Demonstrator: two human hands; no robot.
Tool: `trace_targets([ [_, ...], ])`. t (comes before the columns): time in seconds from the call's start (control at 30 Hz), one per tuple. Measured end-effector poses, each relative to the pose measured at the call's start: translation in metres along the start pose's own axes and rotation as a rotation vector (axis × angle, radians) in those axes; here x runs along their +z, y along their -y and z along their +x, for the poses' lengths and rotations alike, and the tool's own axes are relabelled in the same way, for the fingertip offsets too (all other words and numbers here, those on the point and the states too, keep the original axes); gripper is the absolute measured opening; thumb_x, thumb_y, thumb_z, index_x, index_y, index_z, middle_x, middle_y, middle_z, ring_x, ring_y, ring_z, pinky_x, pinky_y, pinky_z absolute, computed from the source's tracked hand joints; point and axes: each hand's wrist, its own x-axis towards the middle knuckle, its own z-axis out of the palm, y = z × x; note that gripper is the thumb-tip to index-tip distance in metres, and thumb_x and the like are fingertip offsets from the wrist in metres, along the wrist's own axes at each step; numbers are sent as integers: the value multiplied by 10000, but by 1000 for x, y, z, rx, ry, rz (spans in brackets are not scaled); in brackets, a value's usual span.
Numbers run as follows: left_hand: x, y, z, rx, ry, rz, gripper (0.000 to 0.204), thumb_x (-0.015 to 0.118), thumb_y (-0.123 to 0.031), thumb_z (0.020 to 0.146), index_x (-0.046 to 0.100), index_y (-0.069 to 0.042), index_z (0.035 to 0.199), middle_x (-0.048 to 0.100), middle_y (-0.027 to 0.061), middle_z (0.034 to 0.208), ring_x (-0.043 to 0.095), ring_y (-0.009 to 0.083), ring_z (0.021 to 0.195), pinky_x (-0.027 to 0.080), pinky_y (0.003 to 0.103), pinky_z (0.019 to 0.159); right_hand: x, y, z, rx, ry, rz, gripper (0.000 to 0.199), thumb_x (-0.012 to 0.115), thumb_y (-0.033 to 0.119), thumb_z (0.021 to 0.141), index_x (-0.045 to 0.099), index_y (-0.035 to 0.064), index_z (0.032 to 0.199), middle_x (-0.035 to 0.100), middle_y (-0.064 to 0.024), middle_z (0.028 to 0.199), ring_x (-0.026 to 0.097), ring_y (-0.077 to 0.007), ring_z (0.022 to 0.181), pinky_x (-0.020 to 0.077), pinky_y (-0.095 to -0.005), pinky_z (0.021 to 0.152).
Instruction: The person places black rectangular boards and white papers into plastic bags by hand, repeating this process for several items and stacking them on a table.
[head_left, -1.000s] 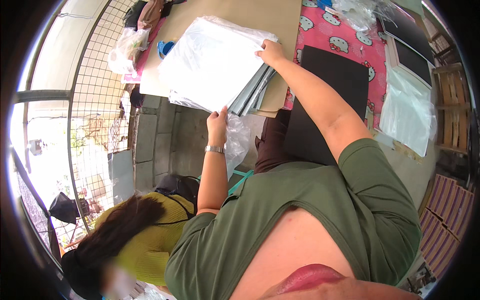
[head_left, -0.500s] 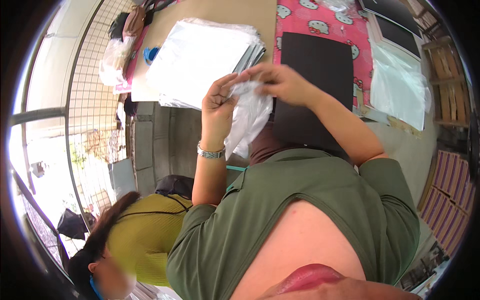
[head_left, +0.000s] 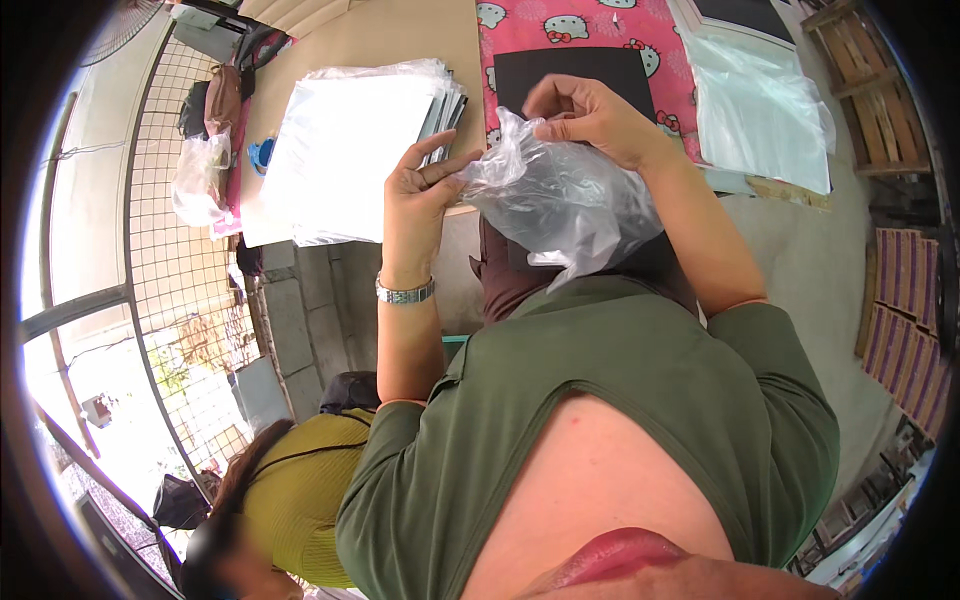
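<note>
A crumpled clear plastic bag [head_left: 570, 195] hangs between my hands, in front of my body and over the table's near edge. My left hand [head_left: 425, 185], with a metal watch on the wrist, pinches the bag's left side between thumb and fingers. Curled fingers of my right hand [head_left: 590, 115] grip its upper edge. Behind the bag lies a black board [head_left: 575, 75], partly covered by it and by my right hand. To the left of my hands rests a stack of white sheets in clear plastic sleeves [head_left: 350, 140], with dark edges showing on its right side.
More clear plastic sleeves [head_left: 755, 110] lie at the table's right side, below a dark framed board [head_left: 745, 20]. A blue tape roll [head_left: 262, 155] sits left of the stack. Another person in a yellow-green top [head_left: 305, 500] is close at my left. Pink patterned cloth [head_left: 680, 70] covers part of the table.
The bag has spread wider and shifted right, its gathered top now up near my right hand. My hands have moved apart. The whole view has shifted slightly.
</note>
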Motion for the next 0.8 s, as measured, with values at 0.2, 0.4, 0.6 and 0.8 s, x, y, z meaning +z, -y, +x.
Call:
trace_targets([
  [0.2, 8, 1, 5, -70, 43, -1, 476, 541, 99, 756, 421, 75, 1216, 636, 132, 852, 609, 134, 745, 487, 215, 685, 10, 18, 21, -45, 152, -345, 156, 689, 64, 742, 630, 13, 877, 613, 19, 768, 555, -68, 736, 433, -215, 697],
  [0.4, 12, 13, 7, 54, 98, -47, 445, 556, 103, 740, 475, 43, 1174, 615, 118, 918, 604, 132, 757, 496, 248, 690, 32, 16, 23, -40, 0, -335, 194, 730, 150, 705, 600, 13, 748, 574, 3, 667, 503, -67, 663, 405, -237, 616],
  [0.6, 14, 16, 12, 112, -90, -131, 401, 601, 70, 754, 495, 41, 1139, 561, 24, 776, 544, 79, 655, 433, 184, 594, 29, 16, 17, 10, -211, -73, 145, 681, 146, 784, 592, 38, 745, 514, 42, 640, 453, -29, 613, 362, -206, 561],
  [0.8, 15, 29, 12, 12, 69, -89, 401, 641, 12, 771, 492, 49, 1141, 427, -54, 633, 384, 19, 539, 273, 167, 459, 23, -2, 27, -425, -481, -651, 153, 616, 182, 849, 635, 34, 816, 528, 30, 618, 452, -34, 551, 361, -203, 506],
])
